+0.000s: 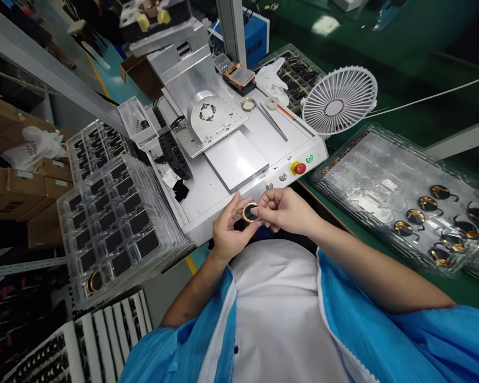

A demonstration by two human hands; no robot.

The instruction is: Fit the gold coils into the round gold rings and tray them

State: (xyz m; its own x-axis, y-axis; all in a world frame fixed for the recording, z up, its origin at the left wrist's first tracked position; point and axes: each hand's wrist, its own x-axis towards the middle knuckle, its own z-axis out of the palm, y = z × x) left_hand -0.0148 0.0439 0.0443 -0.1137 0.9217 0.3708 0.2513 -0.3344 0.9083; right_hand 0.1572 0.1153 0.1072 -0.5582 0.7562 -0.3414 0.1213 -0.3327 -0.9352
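My left hand (232, 230) is closed around the edge of a small round watch case (248, 212) with a gold-coloured rim and a dark face. Fingers and thumb of my right hand (278, 210) pinch together at its right side, the thumb lying over part of the face. Whether the right fingers grip a further small part cannot be seen. Both hands are just in front of the white machine's front edge. Behind them stands a metal fixture with a round disc (207, 113) above a flat plate (237, 159).
Stacked clear trays (115, 239) with black squares stand at the left. At the right, another tray (367, 175) holds round parts with cables. A white fan (339, 101), tweezers (273, 122), a brass ring (248, 104) and a red stop button (299, 168) are near the machine.
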